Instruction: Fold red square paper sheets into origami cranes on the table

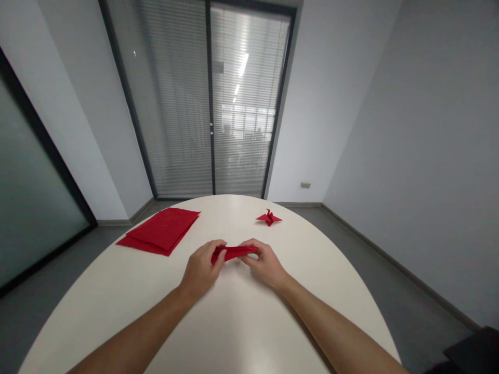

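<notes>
Between my two hands is a folded piece of red paper (234, 252), held just above the table. My left hand (203, 266) grips its left end, thumb in front and fingers behind. At the right end, my right hand (263, 261) pinches the paper, with fingers over the top and thumb beneath. The inner folds are too small to make out. Beyond my right hand stands a red origami crane (268, 218) with its wings spread. To the left of my hands lie red paper sheets (163, 228), stacked slightly askew.
The round white table (218, 332) extends under both forearms, its curved edge around me. Past it are a glass door (245, 104) with blinds and grey walls (429, 130). A black object (473, 353) sits at the lower right, off the table.
</notes>
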{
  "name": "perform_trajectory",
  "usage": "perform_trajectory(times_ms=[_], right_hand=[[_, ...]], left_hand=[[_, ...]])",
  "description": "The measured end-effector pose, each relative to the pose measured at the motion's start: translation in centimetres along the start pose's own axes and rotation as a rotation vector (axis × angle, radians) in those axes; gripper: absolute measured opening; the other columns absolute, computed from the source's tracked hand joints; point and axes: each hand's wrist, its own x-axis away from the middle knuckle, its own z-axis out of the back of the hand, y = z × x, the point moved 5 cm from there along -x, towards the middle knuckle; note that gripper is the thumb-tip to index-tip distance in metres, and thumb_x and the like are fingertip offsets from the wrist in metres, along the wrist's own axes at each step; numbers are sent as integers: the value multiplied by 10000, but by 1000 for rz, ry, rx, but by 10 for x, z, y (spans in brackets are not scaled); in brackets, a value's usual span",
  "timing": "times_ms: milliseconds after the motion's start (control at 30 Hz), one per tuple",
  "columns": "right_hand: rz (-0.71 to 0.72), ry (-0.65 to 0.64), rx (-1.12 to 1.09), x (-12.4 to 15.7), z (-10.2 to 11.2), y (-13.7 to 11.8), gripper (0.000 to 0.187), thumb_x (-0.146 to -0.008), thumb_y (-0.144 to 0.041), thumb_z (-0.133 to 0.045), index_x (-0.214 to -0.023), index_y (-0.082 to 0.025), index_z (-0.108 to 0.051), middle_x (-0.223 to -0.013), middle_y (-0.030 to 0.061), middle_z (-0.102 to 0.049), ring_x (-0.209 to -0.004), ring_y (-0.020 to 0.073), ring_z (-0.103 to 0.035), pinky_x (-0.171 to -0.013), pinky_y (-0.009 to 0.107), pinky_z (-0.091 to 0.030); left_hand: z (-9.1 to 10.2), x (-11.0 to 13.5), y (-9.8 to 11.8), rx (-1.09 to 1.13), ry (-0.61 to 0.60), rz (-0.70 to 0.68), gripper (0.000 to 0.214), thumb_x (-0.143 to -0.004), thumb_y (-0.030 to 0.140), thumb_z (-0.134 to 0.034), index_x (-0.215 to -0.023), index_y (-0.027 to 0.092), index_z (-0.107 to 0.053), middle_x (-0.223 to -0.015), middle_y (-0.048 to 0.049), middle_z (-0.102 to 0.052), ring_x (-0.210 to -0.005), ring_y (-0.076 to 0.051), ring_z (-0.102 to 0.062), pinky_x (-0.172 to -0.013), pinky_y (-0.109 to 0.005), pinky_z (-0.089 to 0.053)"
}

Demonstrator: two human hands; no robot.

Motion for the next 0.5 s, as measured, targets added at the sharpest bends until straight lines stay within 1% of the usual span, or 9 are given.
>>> perform_trajectory(times_ms=[100,200,267,300,433,500], right_hand=[[-4,5,-42,-1,-1,1,171,-831,-305,-708,-946,-188,-661,-920,39,-726,-872,189,-689,-825,347,-545],[-2,54,-138,-1,-2,1,243,-791,-310,-741,-923,-210,-563,-818,-16,-670,-767,155,-662,-760,307,-543],[-25,70,-223,-1,-4,1,297,-777,-324,-757,-889,-231,-499,-743,-50,-629,-697,142,-643,-706,288,-544],[-41,65,-263,-1,-6,1,308,-778,-338,-760,-878,-236,-487,-731,-53,-628,-682,144,-646,-698,289,-548],[-69,31,-325,-2,-10,-1,266,-797,-376,-760,-894,-217,-570,-857,8,-708,-754,175,-705,-779,332,-571],[-87,33,-315,-2,-10,0,255,-793,-386,-765,-884,-208,-606,-872,24,-728,-784,188,-723,-805,343,-573]], left_hand=[[-4,2,2,59,-69,26,155,-968,245,-484,-1101,221,-562,-971,-34,-720,-864,-192,-694,-777,-311,-522],[-6,3,5,103,-137,29,130,-975,231,-454,-1058,228,-555,-941,-23,-705,-829,-181,-681,-761,-304,-509],[-6,3,7,122,-155,26,125,-972,226,-450,-1035,228,-558,-929,-24,-692,-822,-182,-668,-762,-304,-501],[-6,3,8,134,-160,26,123,-970,224,-450,-1024,228,-560,-925,-25,-687,-823,-182,-662,-763,-303,-499],[-5,1,7,183,-140,28,123,-957,202,-449,-974,225,-568,-922,-28,-670,-848,-184,-647,-788,-305,-495],[-5,1,5,198,-116,31,127,-951,195,-451,-969,225,-574,-924,-29,-668,-860,-186,-644,-799,-309,-497]])
